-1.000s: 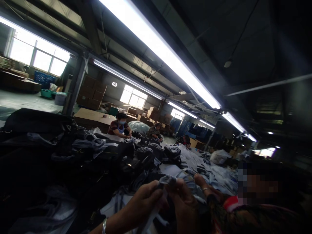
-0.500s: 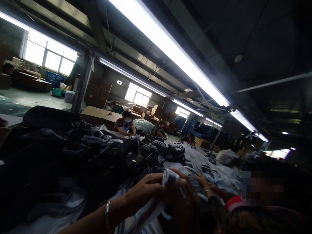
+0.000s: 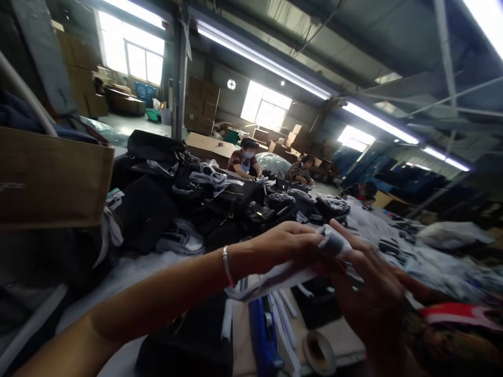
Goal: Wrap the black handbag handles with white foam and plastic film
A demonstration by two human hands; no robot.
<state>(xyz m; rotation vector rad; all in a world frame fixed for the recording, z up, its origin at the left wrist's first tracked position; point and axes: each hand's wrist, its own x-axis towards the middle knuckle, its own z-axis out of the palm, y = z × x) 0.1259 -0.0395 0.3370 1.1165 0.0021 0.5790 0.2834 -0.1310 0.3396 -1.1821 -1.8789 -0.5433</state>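
Observation:
My left hand (image 3: 288, 242), with a silver bangle at the wrist, is closed on one side of a white-wrapped strap (image 3: 334, 242). Something dark shows through the thin wrapping. My right hand (image 3: 371, 280) grips the same strap from the other side, fingers curled and slightly blurred. A loose white length of it hangs below my left hand. Under my hands lie a blue tape dispenser (image 3: 262, 335), several white strips (image 3: 283, 327) and a tape roll (image 3: 319, 352). Black bags (image 3: 231, 207) with white wrapping are heaped beyond.
A cardboard box (image 3: 55, 178) stands at the left. To the right, a co-worker's red-and-white collar (image 3: 459, 313) and arm are close by. Other people (image 3: 245, 159) work across the heap. A grey post (image 3: 179, 73) rises behind, and a full plastic sack (image 3: 451, 234) lies at the right.
The view has swung right and down, bringing the cardboard box, tape dispenser and tape roll into sight. Both hands keep hold of the white-wrapped strap.

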